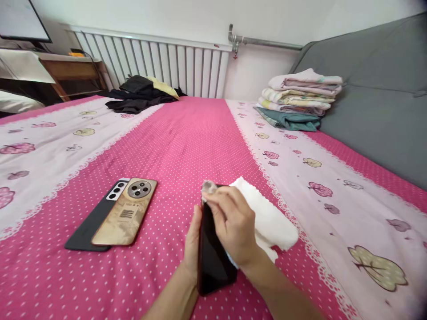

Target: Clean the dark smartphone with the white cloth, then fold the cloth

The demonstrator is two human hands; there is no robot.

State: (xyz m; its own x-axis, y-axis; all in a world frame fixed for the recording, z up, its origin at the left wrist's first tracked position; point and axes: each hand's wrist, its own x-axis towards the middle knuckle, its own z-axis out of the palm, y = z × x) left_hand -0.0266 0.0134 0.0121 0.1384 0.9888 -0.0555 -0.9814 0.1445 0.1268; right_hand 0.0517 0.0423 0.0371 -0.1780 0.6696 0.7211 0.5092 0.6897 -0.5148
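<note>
A dark smartphone [216, 266] with a black screen is tilted in my left hand [192, 242], whose thumb lies along its left edge; the other fingers are hidden behind it. My right hand [235, 222] pinches a crumpled, greyish-white wad of tissue [209, 186] against the phone's upper left corner. White tissue paper [270, 218] with ragged edges lies on the bed behind and to the right of my right hand. Further left, a gold phone [126, 218] with a round camera ring lies face down, partly over a black phone [88, 226].
The pink dotted bedspread [187, 146] stretches under everything. Dark clothes [140, 93] are heaped at the far edge by a white radiator [167, 60]. Folded linens [300, 100] are stacked beside the grey headboard [373, 89]. A desk [70, 66] with a monitor [23, 22] stands far left.
</note>
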